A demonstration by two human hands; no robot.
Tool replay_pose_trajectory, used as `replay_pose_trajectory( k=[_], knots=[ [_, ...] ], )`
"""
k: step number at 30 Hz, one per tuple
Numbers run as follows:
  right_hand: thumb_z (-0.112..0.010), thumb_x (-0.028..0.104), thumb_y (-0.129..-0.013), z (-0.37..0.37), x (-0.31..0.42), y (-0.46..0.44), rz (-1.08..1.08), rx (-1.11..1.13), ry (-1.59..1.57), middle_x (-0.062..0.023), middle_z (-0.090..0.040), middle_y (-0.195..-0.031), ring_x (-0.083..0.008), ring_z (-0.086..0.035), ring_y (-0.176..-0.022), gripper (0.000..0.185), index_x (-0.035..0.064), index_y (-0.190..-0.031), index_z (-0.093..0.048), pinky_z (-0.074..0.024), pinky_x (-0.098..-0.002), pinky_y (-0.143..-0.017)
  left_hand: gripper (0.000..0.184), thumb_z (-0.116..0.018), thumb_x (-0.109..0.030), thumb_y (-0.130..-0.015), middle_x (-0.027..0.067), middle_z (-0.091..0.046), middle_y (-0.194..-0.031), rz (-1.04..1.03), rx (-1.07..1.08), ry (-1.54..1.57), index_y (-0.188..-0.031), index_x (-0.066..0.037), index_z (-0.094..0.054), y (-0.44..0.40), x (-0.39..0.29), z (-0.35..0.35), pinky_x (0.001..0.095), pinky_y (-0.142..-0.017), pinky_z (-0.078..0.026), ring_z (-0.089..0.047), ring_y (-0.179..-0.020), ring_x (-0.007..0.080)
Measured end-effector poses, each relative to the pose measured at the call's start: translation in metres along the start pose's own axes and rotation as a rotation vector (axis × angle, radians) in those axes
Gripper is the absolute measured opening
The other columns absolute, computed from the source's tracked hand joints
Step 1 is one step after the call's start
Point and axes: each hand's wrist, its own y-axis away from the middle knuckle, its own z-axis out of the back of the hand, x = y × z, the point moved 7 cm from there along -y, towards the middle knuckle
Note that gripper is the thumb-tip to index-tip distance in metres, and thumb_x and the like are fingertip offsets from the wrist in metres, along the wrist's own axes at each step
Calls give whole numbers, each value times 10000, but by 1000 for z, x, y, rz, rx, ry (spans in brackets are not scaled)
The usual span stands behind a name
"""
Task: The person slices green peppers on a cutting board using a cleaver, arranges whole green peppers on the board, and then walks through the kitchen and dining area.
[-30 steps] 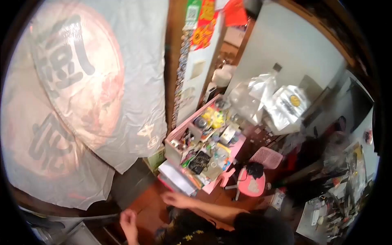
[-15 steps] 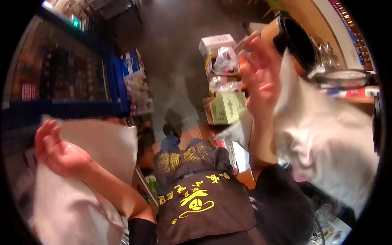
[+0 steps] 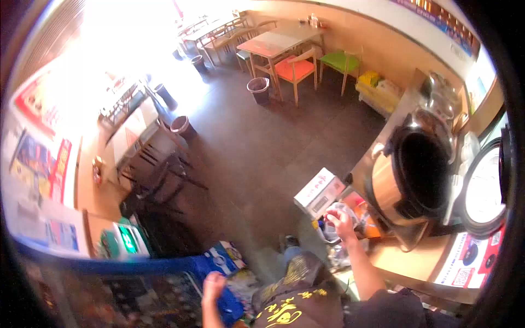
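Observation:
My left hand (image 3: pixel 214 285) is a little blurred, with its fingers bunched together and nothing visible in them. It is in front of the blue frame of a glass-fronted cabinet (image 3: pixel 147 268). My right hand (image 3: pixel 343 223) has loosely bent, parted fingers and appears to hold nothing. Beneath and beside it, clear plastic bags (image 3: pixel 339 254) lie near a white box (image 3: pixel 319 192) with red print. I cannot tell whether the hand touches the bags. A dark apron (image 3: pixel 290 295) with yellow lettering covers my front.
A large open cooker (image 3: pixel 396 180) stands on the right counter beside a round lid (image 3: pixel 484 188). Ahead, a wooden table (image 3: pixel 281 41) has orange and green chairs around it. Waste bins (image 3: pixel 258 90) stand on the dark floor (image 3: pixel 251 142). A device with a green display (image 3: pixel 128 239) is at left.
My view has lifted from the floor to the room ahead. Both hands now appear lower and closer together. The pale, cloth-like pieces beside my arms are out of view.

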Motion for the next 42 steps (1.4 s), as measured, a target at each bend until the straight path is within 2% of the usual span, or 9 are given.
replay_pose_trajectory(
  k=[2,3,8,19,23,27,31,37,42],
  knots=[
    [-648,143,-942,-38,11,-58,-6,33,61,-53,-699,-940,-121,-652,-852,233,-17,-1112,-650,-521,-258,-780,247,-668,-239,-868,153,-717,-926,61,444,-62,-973,-19,-714,2,73,-98,415,-728,-530,-668,-795,287],
    [-654,152,-941,-54,23,-88,-9,48,89,-54,-700,-941,-122,-653,-856,252,-25,-1119,-650,-519,-259,-782,218,-673,-207,-888,80,-686,-835,406,680,152,-981,-14,-711,4,106,-133,374,-619,-500,-605,-693,194],
    [-656,166,-940,-77,56,-235,-22,130,368,-109,-710,-1062,-180,-676,-989,310,-27,-1182,-643,-528,-319,-897,228,-619,-229,-896,86,-690,-821,568,638,399,-943,-20,-698,-129,56,-118,394,-671,-531,-646,-756,210],
    [-667,238,-939,-28,58,-349,-231,-379,468,-131,-740,-1036,-206,-719,-941,289,23,-1132,-679,-551,-340,-837,106,-646,-134,-918,79,-699,-908,-268,658,-435,-910,-38,-691,-821,-149,4,364,-783,-523,-637,-850,196],
    [-658,317,-933,12,44,-368,-396,-603,477,-149,-742,-969,-256,-725,-886,319,28,-1060,-706,-553,-367,-797,95,-632,-121,-894,43,-644,-815,-211,401,119,-888,-40,-680,-1085,-259,-36,344,-666,-483,-583,-748,158],
    [-622,404,-888,56,-6,-436,-508,-712,449,-164,-730,-978,-312,-703,-893,362,91,-1031,-734,-528,-429,-829,84,-618,-109,-871,6,-588,-722,-178,654,984,-866,-42,-670,-1238,-374,-168,324,-548,-443,-529,-646,120],
    [-579,382,-892,91,-23,-541,-711,-356,485,-169,-722,-990,-352,-685,-937,388,89,-1118,-697,-524,-450,-839,85,-612,-59,-891,53,-638,-757,-253,867,669,-954,-23,-655,-1202,-548,-295,256,-564,-482,-579,-641,125],
    [-565,444,-938,181,126,-567,-404,-903,166,-186,-711,-1053,-330,-685,-982,440,57,-1111,-681,-530,-432,-851,175,-644,-161,-954,89,-694,-832,-190,1283,550,-998,7,-658,-1077,-859,-412,260,-572,-493,-632,-663,147],
    [-572,329,-924,221,58,-533,-757,-1272,35,-211,-714,-1004,-356,-682,-989,358,16,-1034,-706,-534,-457,-844,182,-611,-168,-972,84,-700,-887,-240,1596,558,-1020,-1,-661,-1010,-1077,-516,262,-644,-504,-655,-752,157]
  ],
)
